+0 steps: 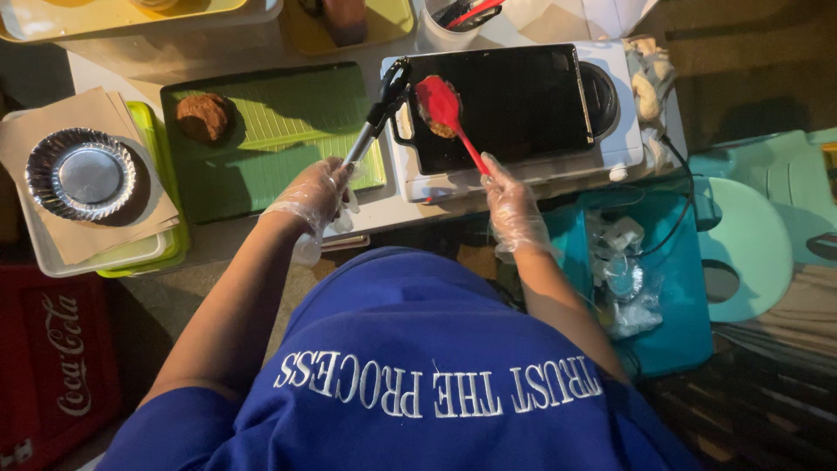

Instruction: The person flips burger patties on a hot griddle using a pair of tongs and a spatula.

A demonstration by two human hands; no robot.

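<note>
My left hand (318, 194), in a clear plastic glove, grips metal tongs with black tips (377, 109) that reach up to the left edge of a black griddle plate (514, 96). My right hand (510, 202), also gloved, holds a red spatula (445, 103) whose head lies over a brown patty (433, 120) at the griddle's left side. A second brown round patty (203, 116) rests on a green leaf sheet (279, 131) to the left of the griddle.
A stack of foil dishes (80, 173) sits on brown paper in a tray at the left. The griddle stands on a white electric cooker (623, 144) with a cord trailing right. Teal stools (750, 235) and a red crate (52, 358) flank me.
</note>
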